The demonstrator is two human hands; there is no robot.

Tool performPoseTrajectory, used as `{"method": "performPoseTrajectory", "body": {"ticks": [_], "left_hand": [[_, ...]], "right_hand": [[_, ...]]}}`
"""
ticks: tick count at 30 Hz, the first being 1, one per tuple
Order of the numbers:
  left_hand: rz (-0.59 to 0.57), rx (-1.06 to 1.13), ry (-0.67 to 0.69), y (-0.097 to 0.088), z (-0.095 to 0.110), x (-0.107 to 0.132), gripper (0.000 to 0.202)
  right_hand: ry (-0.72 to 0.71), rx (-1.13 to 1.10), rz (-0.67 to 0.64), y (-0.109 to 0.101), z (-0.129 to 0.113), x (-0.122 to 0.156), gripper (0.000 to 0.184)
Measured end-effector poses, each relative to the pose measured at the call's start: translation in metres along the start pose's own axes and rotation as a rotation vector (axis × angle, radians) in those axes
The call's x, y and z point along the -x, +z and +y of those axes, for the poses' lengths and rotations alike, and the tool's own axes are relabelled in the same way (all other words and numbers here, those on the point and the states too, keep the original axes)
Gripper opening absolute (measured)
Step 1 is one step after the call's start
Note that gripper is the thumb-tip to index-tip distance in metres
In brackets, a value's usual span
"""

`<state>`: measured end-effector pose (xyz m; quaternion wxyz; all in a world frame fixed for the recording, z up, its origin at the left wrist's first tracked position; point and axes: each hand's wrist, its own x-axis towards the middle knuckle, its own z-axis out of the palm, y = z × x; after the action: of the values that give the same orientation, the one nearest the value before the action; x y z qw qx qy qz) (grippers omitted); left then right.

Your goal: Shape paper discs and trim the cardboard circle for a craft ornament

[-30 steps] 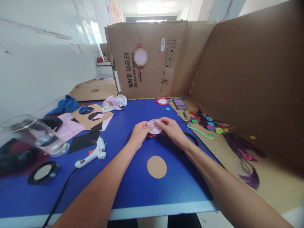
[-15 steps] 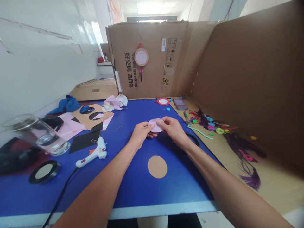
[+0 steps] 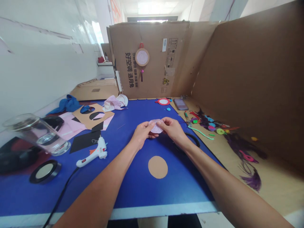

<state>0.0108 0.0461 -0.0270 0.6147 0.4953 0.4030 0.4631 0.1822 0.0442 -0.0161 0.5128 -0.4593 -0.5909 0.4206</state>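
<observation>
Between my two hands is a small round piece of pale pink fabric [image 3: 156,127], held above the blue table. My left hand [image 3: 142,132] grips its left edge, thumb on top and fingers curled beneath. On the opposite side my right hand [image 3: 173,129] pinches the right edge between thumb and fingers. What lies under the fabric is hidden. Nearer to me, a plain brown cardboard disc [image 3: 158,167] lies flat on the table. A black ring-shaped item [image 3: 193,139] is partly covered by my right wrist.
At left lie a white glue gun [image 3: 93,153] with a black cord, a glass of water [image 3: 40,136], a black tape roll [image 3: 45,171] and a cardboard sheet with round holes [image 3: 89,122]. Purple tassels [image 3: 253,180] and a green strip [image 3: 201,133] lie right. Cardboard walls [image 3: 156,63] stand behind.
My hands stay in nearly the same place, still holding the fabric circle. The fabric's lower edge shows slightly more. The whole view has shifted very slightly.
</observation>
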Motion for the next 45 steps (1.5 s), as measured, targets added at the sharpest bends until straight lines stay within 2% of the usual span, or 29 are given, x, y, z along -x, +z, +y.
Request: {"method": "performPoseTrajectory", "body": {"ticks": [3,9,13,18,34,39,45], "left_hand": [[-0.048,-0.001,-0.019,0.003,-0.001,0.001,0.031],[0.053,0.011,0.014,0.003,0.001,0.0,0.025],[0.055,0.022,0.01,0.002,0.0,0.0,0.029],[0.005,-0.006,0.004,0.003,0.001,0.003,0.035],[0.054,0.006,-0.029,0.003,0.006,0.003,0.014],[0.036,0.092,-0.038,-0.002,0.002,0.0,0.026],[0.072,0.139,0.003,-0.006,0.0,-0.002,0.03]], "right_hand": [[0.0,-0.01,0.002,0.0,0.0,0.0,0.048],[0.053,-0.025,-0.04,0.001,0.0,0.001,0.051],[0.048,-0.037,-0.042,-0.001,0.001,0.0,0.05],[0.03,-0.026,-0.014,-0.002,0.0,-0.001,0.047],[0.022,0.005,0.035,-0.006,0.001,-0.004,0.048],[0.051,-0.019,-0.022,-0.005,-0.001,-0.002,0.05],[0.04,-0.02,-0.075,-0.002,-0.004,0.001,0.051]]}}
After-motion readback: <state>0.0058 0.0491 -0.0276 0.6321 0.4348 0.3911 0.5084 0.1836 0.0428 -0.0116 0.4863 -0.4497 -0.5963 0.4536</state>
